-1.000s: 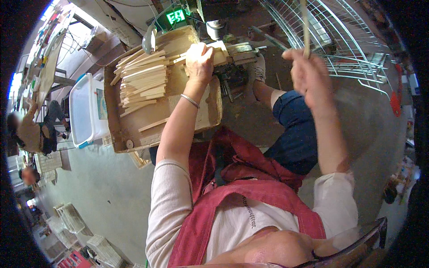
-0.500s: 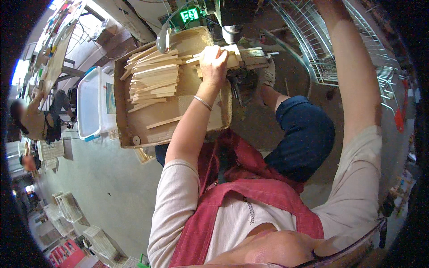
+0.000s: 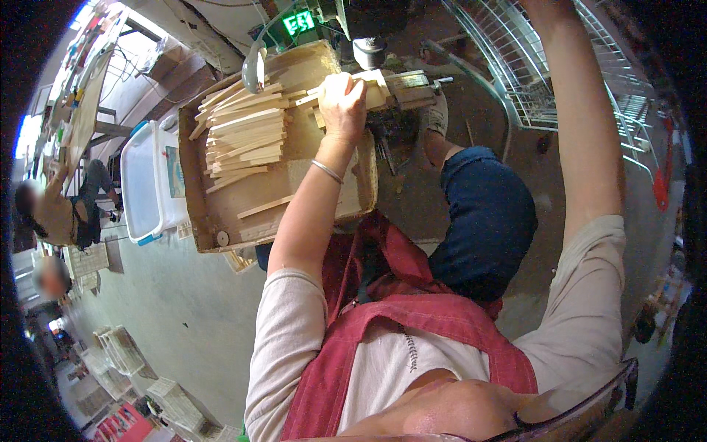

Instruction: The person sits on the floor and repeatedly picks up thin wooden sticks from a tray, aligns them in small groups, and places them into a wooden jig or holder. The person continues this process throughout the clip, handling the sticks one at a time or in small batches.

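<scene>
My left hand [image 3: 343,104] is closed over a thin wooden strip [image 3: 304,99] whose end sticks out on the hand's left side. It rests at a wooden fixture [image 3: 377,86] on a metal vise [image 3: 414,86], just below the pale cylinder [image 3: 369,53] of a dark machine. The fingertips and the strip's far end are hidden. Many similar wooden strips [image 3: 247,131] lie piled in a shallow cardboard box [image 3: 287,234] left of the hand, with a loose strip nearer me. My right forearm [image 3: 585,125] reaches up past the top edge, so the right hand is out of sight.
A bent lamp [image 3: 254,66] hangs over the box's far edge. Left of the box stands a clear plastic tub [image 3: 145,184]. A wire cart [image 3: 515,74] is beyond my right arm. Other people [image 3: 62,210] are at the far left, near white crates [image 3: 118,350].
The whole view has shifted slightly. My left hand stays closed at the fixture, and the right arm remains raised.
</scene>
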`<state>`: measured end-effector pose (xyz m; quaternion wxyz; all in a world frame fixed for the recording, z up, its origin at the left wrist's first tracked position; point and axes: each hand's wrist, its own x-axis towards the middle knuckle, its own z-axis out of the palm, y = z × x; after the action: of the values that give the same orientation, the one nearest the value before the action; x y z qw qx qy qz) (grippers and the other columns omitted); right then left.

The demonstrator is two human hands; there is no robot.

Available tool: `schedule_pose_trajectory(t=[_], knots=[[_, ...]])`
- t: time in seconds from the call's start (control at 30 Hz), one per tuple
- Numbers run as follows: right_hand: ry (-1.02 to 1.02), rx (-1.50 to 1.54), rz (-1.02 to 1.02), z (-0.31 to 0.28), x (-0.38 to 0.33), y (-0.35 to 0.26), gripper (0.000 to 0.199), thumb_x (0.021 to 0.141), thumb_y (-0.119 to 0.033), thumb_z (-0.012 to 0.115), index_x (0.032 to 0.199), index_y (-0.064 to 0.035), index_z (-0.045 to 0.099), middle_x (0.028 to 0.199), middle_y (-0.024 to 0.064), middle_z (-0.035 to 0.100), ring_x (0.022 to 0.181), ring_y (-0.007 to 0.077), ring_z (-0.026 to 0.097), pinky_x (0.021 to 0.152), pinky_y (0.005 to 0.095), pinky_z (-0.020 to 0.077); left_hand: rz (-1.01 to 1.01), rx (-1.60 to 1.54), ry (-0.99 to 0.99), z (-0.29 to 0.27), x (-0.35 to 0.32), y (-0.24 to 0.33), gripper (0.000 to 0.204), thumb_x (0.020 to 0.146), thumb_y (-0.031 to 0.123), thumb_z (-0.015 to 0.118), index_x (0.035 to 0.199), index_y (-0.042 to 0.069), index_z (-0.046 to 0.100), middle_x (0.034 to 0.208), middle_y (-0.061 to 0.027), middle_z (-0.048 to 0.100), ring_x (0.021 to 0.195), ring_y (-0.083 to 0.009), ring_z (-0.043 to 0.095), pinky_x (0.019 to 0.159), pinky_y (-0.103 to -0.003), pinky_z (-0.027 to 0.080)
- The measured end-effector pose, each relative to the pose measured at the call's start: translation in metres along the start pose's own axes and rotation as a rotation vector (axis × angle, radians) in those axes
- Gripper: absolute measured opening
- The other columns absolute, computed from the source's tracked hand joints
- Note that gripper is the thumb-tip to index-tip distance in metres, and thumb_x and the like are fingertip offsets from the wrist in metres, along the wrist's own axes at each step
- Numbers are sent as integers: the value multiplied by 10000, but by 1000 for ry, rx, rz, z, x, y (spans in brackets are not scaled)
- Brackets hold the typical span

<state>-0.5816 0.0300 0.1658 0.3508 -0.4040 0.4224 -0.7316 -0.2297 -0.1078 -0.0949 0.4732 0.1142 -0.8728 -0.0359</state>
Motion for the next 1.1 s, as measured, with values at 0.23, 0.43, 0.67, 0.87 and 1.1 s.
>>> schedule_pose_trajectory(t=[0.23, 0.43, 0.67, 0.87, 1.1], knots=[[600, -275, -204, 135, -58, 2, 327, 987, -349, 530, 731, -173, 427, 525, -49, 312, 388, 98, 265, 363, 286, 196, -13, 29, -11, -3, -4, -2, 144, 679, 57, 660, 781, 92, 566, 787, -75, 497, 783, -289, 541, 703, -411, 443], [663, -368, -170, 139, -73, -4, 352, 992, -330, 513, 718, -110, 535, 515, -46, 322, 377, 94, 252, 358, 295, 185, -4, 11, 4, 2, 0, 1, 132, 686, 64, 662, 771, 89, 564, 790, -76, 500, 783, -288, 544, 707, -410, 445], [704, -355, -181, 145, -90, 1, 407, 1007, -314, 494, 753, -28, 631, 491, -38, 307, 367, 95, 220, 360, 300, 191, -5, 12, 3, 1, -1, 0, 137, 680, 55, 667, 774, 90, 573, 784, -76, 502, 787, -285, 551, 710, -415, 451], [749, -440, -166, 155, -109, 3, 381, 1007, -301, 502, 760, -49, 644, 480, -36, 298, 358, 102, 218, 358, 301, 177, 48, -19, 33, 4, 2, -3, 130, 722, 71, 697, 745, 96, 571, 745, -75, 486, 752, -290, 538, 659, -409, 439], [437, -92, -151, 68, -125, 29, 334, 1001, -257, 529, 724, -80, 588, 471, -23, 318, 327, 103, 218, 337, 306, 159, 39, -27, 18, 5, 4, -2, 146, 735, 89, 717, 740, 97, 571, 733, -77, 482, 743, -293, 532, 638, -410, 432]])
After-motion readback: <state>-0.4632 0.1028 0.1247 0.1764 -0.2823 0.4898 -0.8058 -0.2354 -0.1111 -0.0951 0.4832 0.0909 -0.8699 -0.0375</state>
